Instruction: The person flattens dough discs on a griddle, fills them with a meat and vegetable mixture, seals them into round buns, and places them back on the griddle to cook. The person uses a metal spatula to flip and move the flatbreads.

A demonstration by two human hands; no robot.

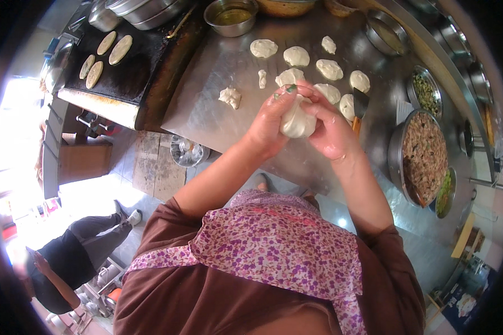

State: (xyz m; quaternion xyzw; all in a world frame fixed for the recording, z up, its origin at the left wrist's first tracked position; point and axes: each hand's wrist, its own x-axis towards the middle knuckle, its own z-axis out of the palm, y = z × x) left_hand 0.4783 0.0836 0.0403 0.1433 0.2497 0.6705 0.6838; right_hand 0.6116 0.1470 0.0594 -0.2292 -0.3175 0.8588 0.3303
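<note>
Between my left hand (272, 119) and my right hand (329, 125) is a smooth ball of white dough (298, 121), with fingers of both hands curled around its top and sides. A bit of green leaf clings near my left fingertips. Under and beyond the hands, several flattened dough pieces (296, 56) lie on the steel worktop (201, 104). A ragged dough scrap (230, 97) and a small dough strip (262, 78) lie to the left. Right of my right hand, a spatula (360, 104) with a dark blade and wooden handle overlaps dough pieces.
On the left, a black griddle (138, 58) carries several flatbreads (120, 49). A bowl of yellow liquid (231, 16) stands at the back. At right are a large pan of meat filling (424, 155) and bowls of chopped greens (426, 92). Another person (67, 259) is at lower left.
</note>
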